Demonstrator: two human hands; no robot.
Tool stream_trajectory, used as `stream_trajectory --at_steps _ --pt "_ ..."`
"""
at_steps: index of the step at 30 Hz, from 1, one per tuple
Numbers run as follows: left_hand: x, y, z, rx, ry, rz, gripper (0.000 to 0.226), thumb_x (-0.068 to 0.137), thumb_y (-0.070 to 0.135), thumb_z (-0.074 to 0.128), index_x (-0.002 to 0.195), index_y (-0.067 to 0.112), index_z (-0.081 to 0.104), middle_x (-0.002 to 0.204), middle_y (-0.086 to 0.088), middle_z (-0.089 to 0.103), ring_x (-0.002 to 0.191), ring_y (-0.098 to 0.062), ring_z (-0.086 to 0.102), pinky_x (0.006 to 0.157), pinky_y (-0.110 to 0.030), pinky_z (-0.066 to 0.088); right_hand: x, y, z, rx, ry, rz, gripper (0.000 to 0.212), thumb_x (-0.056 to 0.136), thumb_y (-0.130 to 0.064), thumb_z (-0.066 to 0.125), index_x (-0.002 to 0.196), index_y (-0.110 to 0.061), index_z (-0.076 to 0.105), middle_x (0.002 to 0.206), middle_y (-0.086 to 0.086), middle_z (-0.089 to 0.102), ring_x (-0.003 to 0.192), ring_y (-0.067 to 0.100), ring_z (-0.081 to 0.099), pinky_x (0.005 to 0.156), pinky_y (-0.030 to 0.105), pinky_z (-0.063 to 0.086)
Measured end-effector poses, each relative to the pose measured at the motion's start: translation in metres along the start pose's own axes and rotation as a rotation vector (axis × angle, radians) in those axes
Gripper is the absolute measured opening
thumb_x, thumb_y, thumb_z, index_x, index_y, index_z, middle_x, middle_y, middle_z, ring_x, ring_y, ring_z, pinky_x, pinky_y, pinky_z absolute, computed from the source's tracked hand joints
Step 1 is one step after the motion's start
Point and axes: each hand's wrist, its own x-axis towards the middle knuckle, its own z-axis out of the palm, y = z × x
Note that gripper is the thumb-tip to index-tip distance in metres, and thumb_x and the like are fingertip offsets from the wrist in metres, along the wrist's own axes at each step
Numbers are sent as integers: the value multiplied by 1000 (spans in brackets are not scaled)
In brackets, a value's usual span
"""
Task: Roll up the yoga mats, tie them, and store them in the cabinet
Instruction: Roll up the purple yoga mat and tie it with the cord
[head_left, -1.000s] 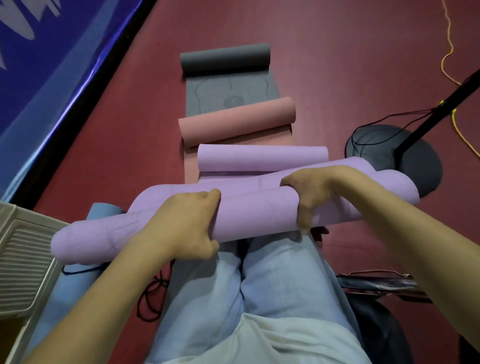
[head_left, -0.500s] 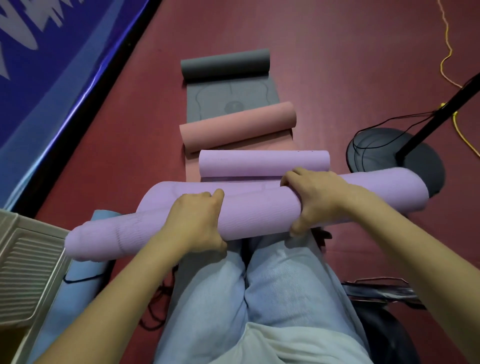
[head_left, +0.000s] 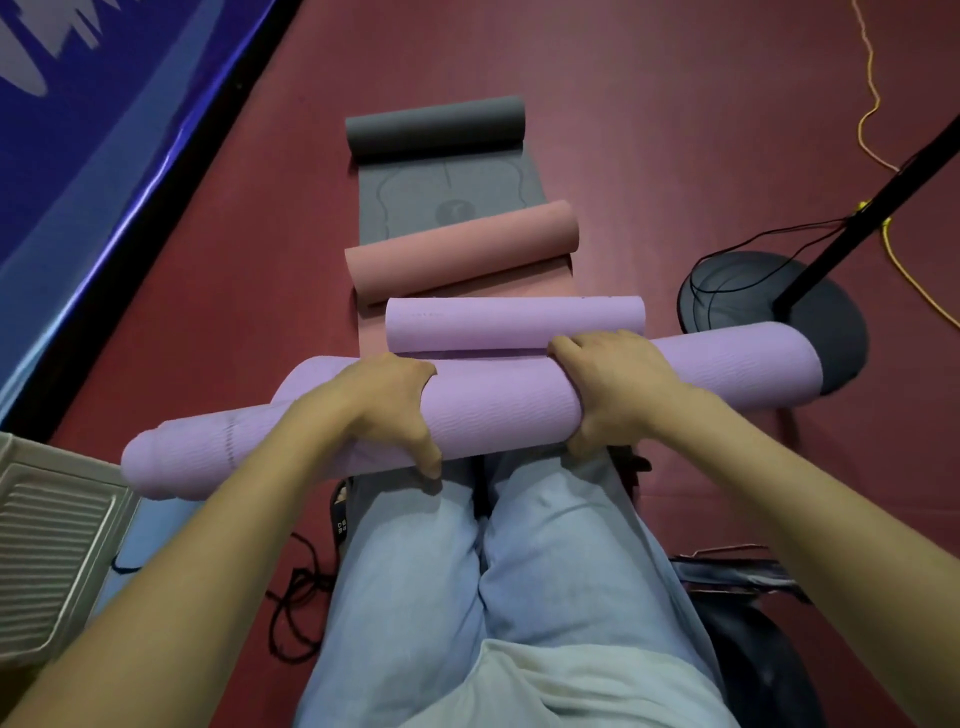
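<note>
A rolled purple yoga mat (head_left: 498, 400) lies across my knees, its left end uneven and telescoped outward. My left hand (head_left: 384, 405) grips the roll left of centre, fingers wrapped over the top. My right hand (head_left: 613, 384) clamps it right of centre. Beyond it on the floor lie a second purple mat (head_left: 514, 322), a pink mat (head_left: 462, 249) and a grey mat (head_left: 436, 130), each partly rolled with a flat part showing.
A round black stand base (head_left: 826, 322) with a slanted pole and black cables sits at the right. A yellow cord (head_left: 878, 119) runs along the red floor. A ribbed pale panel (head_left: 52, 551) and a blue mat (head_left: 140, 551) lie at left, black cord (head_left: 296, 613) beside my legs.
The loose flap of the purple mat has been wound in, so the roll is now tighter and single. Both hands shifted slightly forward over the roll.
</note>
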Motion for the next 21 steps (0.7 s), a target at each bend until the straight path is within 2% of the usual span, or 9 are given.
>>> stream_trajectory --at_steps 3,5,7,9,11,14,15,17,21 --pt "-1 -3 12 -12 115 2 114 34 75 77 135 34 44 123 11 52 105 -15 47 89 -37 42 14 4 -11 38 -89 -7 98 39 -62 86 120 -26 45 107 -2 57 89 26 60 69 35 46" --pt "-4 -4 19 -34 215 18 127 36 76 76 146 31 31 126 9 47 106 -15 40 93 -38 34 20 5 -14 47 -138 -5 100 39 -59 88 123 -29 43 108 -2 54 90 25 59 73 36 49" --pt "-10 -6 22 -118 295 33 132 38 72 80 151 32 24 119 10 53 106 -18 48 95 -40 38 26 6 -16 77 -202 13 100 39 -55 89 124 -31 42 110 -3 53 92 24 59 77 39 52" --pt "-16 -8 21 -167 342 48 124 43 69 83 148 33 28 113 13 56 99 -19 55 90 -39 43 32 8 -20 136 -286 37 102 35 -55 90 122 -34 41 111 -5 54 95 23 59 80 42 55" --pt "-22 -9 18 -118 338 67 101 51 68 82 135 31 41 113 13 61 96 -19 60 83 -37 48 39 10 -22 187 -346 51 102 31 -53 92 117 -37 40 112 -7 57 97 23 60 81 43 57" --pt "-23 -4 14 99 330 74 78 64 70 73 123 25 49 111 5 67 94 -24 64 80 -38 51 46 11 -28 242 -425 52 99 38 -41 98 120 -35 42 120 -6 56 104 25 58 68 39 60" --pt "-21 1 15 194 331 66 77 67 72 70 122 22 49 112 2 67 94 -26 64 79 -38 50 48 11 -30 265 -450 55 100 40 -37 99 123 -33 43 123 -5 55 107 25 57 66 38 60" --pt "-15 13 22 360 341 14 85 64 78 72 118 17 48 111 -1 64 95 -27 64 76 -35 41 51 12 -32 289 -473 57 102 41 -36 99 127 -32 45 124 -5 54 109 25 56 81 44 60" --pt "-7 22 37 392 382 -80 94 49 78 83 110 16 46 104 -1 62 91 -26 63 73 -36 32 52 14 -30 307 -483 75 102 40 -39 99 127 -34 45 121 -7 54 109 25 56 89 48 56"
